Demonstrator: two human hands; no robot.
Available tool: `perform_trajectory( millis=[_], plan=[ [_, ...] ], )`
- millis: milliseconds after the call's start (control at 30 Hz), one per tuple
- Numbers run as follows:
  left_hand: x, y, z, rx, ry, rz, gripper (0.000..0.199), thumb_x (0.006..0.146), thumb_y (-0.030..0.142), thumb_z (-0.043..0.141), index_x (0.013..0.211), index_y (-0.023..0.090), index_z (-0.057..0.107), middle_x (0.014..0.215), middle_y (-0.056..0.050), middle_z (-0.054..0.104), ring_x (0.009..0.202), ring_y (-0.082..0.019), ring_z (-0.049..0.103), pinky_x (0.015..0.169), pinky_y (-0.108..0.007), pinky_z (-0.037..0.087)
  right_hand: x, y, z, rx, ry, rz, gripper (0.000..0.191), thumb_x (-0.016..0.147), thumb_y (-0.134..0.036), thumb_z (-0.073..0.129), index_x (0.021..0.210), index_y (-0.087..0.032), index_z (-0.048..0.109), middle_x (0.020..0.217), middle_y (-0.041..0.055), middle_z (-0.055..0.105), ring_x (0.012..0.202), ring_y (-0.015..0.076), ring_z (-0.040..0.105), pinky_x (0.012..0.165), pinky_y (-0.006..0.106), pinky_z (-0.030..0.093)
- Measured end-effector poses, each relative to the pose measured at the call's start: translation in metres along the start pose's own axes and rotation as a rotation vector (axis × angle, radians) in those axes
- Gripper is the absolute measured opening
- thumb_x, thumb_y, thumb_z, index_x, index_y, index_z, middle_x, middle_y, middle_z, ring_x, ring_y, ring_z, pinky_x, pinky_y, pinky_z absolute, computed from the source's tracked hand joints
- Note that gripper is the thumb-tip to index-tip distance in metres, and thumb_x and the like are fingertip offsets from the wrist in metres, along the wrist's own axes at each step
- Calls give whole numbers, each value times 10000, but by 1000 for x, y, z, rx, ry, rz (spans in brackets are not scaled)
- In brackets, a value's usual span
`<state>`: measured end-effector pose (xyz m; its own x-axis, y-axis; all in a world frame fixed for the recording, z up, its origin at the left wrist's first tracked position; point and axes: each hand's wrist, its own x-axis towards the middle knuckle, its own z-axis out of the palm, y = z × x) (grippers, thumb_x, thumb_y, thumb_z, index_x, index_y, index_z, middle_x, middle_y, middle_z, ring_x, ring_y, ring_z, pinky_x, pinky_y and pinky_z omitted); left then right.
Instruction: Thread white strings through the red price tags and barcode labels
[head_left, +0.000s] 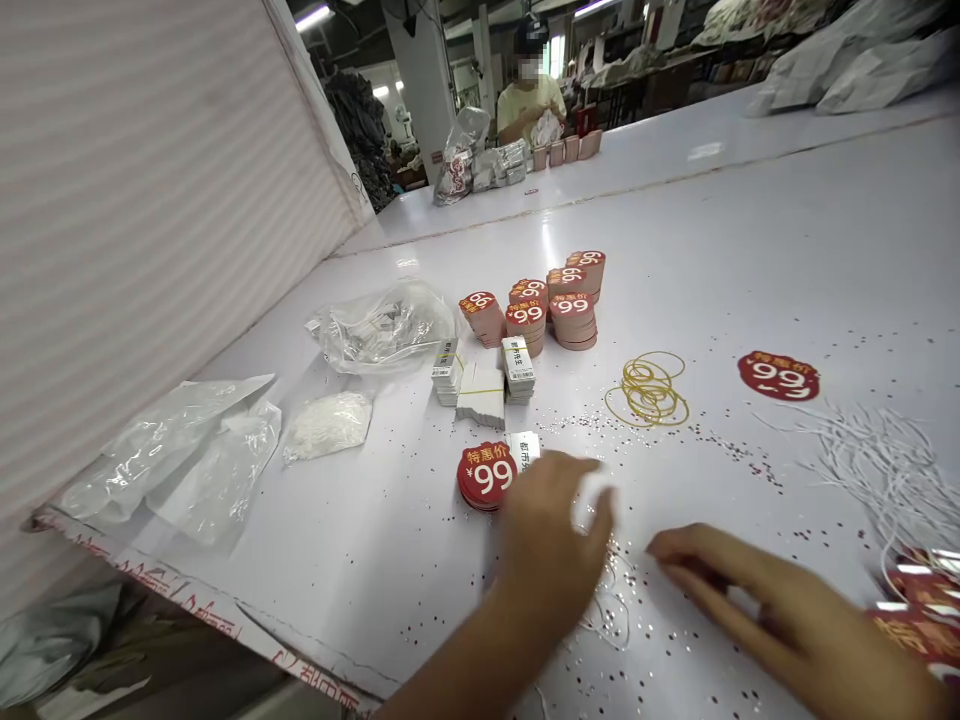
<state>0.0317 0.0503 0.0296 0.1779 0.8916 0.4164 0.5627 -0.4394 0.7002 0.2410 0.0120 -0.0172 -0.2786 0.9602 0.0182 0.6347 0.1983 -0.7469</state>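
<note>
Head view showed the blurred left hand [547, 545] beside a round red card-tag stack [486, 476] (fingers too smeared to judge), while the right hand [757, 600] lay open and empty at lower right.

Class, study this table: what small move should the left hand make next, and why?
Probably lift the top tag off the red 99 stack: the left hand is right against that stack, while the right hand lies apart from it, nearer the white strings.

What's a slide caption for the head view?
Left hand and right hand spread over a white worktable near a stack of red ¥99 tags, gold rubber bands and white string loops.
</note>
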Motion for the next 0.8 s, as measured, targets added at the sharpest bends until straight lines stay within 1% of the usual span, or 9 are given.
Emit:
perform_trajectory(
  millis=[67, 133, 200, 300, 467, 567, 700, 733, 800],
  plan=[
    [3, -28, -33, 127, 154, -260, 212, 944, 246, 535, 1112, 208, 659, 1064, -84, 680, 968, -241, 640, 846, -422, 553, 7, -21, 22, -30, -126, -29, 300, 1037, -463, 382, 997, -292, 625, 932, 21, 706, 814, 204, 700, 704, 332, 585],
    [2, -51, -52, 179, 205, -370, 279, 955, 304, 534, 1188, 182, 626, 1149, -127, 636, 1057, -282, 613, 893, -480, 530, 15, -30, 36, -127, -162, -46, 352, 1055, -410, 314, 923, -265, 607, 879, 29, 666, 762, 207, 671, 695, 366, 562],
    [-2, -66, -58, 195, 192, -415, 347, 951, 350, 552, 1232, 154, 605, 1177, -151, 618, 1078, -306, 604, 893, -501, 525, 20, -30, 44, -207, -163, -53, 382, 1053, -377, 287, 859, -251, 592, 846, 40, 636, 725, 217, 651, 673, 385, 545],
    [-10, -76, -54, 201, 151, -427, 356, 935, 348, 590, 1233, 155, 610, 1152, -132, 636, 1039, -291, 620, 879, -467, 529, 23, -27, 51, -268, -141, -49, 395, 1045, -364, 279, 857, -241, 603, 842, 57, 628, 724, 237, 646, 664, 408, 538],
    [-14, -78, -43, 204, 133, -386, 300, 951, 289, 553, 1206, 148, 626, 1124, -119, 657, 1034, -273, 629, 901, -437, 516, 23, -30, 53, -357, -123, -53, 396, 1004, -369, 286, 752, -239, 563, 750, 65, 608, 655, 269, 629, 621, 455, 524],
    [-15, -78, -41, 218, 158, -372, 315, 958, 280, 532, 1217, 130, 627, 1136, -135, 651, 1040, -285, 625, 910, -459, 509, 19, -28, 45, -340, -118, -45, 340, 1001, -386, 328, 766, -251, 533, 762, 51, 609, 651, 244, 634, 608, 414, 527],
    [-17, -77, -39, 245, 187, -356, 307, 970, 280, 509, 1212, 145, 642, 1112, -125, 659, 1015, -284, 627, 903, -468, 508, 8, -32, 24, -217, -75, -8, 207, 1002, -442, 423, 906, -310, 550, 783, 13, 632, 629, 213, 623, 589, 347, 522],
    [-17, -77, -39, 253, 190, -352, 307, 971, 274, 507, 1211, 142, 645, 1105, -125, 662, 1011, -285, 627, 903, -473, 506, 6, -36, 20, -179, -46, 4, 184, 997, -464, 437, 946, -336, 558, 781, 8, 636, 630, 218, 619, 588, 344, 521],
    [-17, -76, -38, 269, 196, -347, 303, 969, 258, 508, 1206, 136, 651, 1098, -129, 665, 1004, -289, 626, 904, -484, 500, 3, -48, 14, -93, 72, 48, 209, 980, -526, 435, 947, -376, 577, 762, 8, 634, 635, 234, 609, 576, 349, 512]
  ],
)
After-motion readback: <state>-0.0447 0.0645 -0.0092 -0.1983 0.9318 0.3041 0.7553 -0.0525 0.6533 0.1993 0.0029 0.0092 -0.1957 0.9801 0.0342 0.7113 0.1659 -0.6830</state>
